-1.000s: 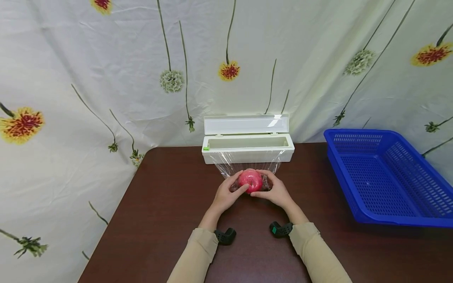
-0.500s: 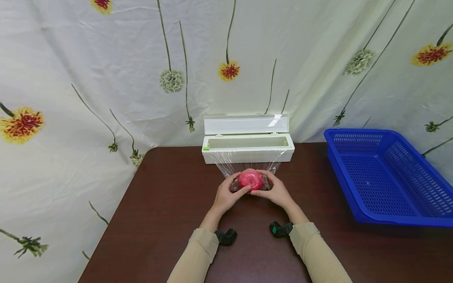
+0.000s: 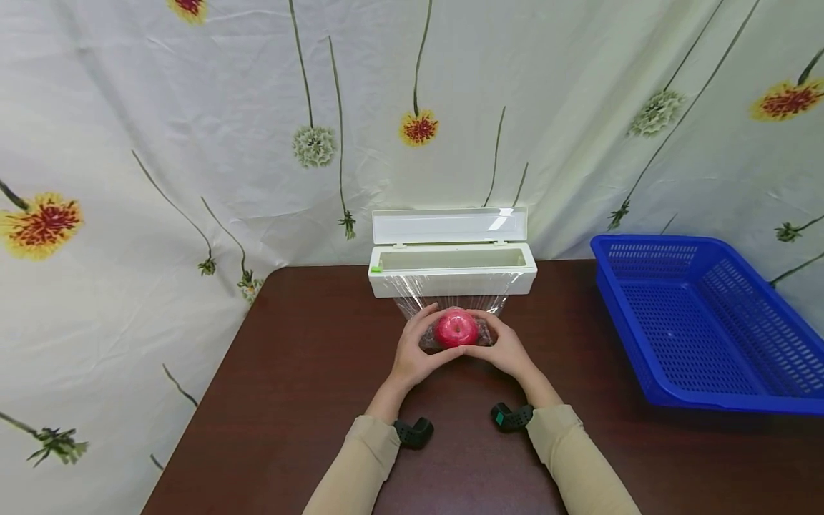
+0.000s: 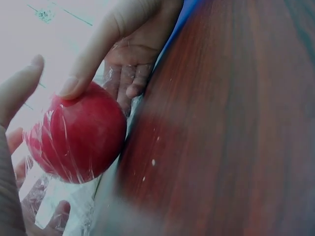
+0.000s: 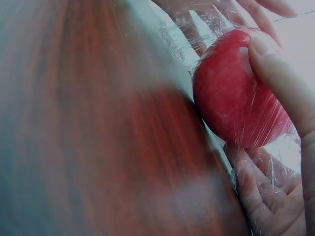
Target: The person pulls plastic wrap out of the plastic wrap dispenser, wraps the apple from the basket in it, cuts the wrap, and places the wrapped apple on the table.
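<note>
A red apple (image 3: 457,328) sits between my two hands, with clear plastic wrap (image 3: 412,292) stretched over it from a white box (image 3: 453,272). My right hand (image 3: 508,352) holds the apple's right side. Its thumb (image 5: 268,59) presses the red skin, and its fingers (image 5: 256,187) lie beneath the film. At the apple's left is my left hand (image 3: 412,355). The left thumb (image 4: 22,91) stands apart from the apple in the left wrist view, while its fingers (image 4: 58,216) show through the film. The apple's underside is hidden.
The white box stands at the back of the brown table (image 3: 302,357), its lid (image 3: 449,227) raised. To the right is a blue plastic basket (image 3: 702,329). A white flowered cloth (image 3: 257,107) hangs behind the table.
My left thumb has shifted off the apple's front toward my right thumb, and the left fingers have moved slightly up and away from it. My right hand stays in place.
</note>
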Demonstrator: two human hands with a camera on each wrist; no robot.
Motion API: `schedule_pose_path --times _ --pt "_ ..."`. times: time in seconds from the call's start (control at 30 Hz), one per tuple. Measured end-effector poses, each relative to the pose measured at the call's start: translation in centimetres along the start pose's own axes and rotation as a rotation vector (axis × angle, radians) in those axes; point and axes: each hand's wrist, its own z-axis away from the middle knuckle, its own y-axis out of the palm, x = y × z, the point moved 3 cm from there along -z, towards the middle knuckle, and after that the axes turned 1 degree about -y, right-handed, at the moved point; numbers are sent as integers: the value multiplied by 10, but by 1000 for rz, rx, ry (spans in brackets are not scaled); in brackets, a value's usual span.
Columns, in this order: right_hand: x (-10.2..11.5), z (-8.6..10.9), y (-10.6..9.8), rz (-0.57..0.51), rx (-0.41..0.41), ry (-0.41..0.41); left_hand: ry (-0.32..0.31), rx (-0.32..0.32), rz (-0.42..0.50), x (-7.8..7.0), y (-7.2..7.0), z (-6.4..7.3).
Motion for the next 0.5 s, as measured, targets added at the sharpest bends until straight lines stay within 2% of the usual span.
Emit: schedule_pose_path --times 0.17,0.33,0.5 --pt "-5 -2 1 -10 7 27 10 74 10 0 5 0" --pt "-5 -2 1 -15 6 38 31 93 33 -1 6 0" --pt "-5 -2 0 -1 -2 44 6 107 48 0 6 1"
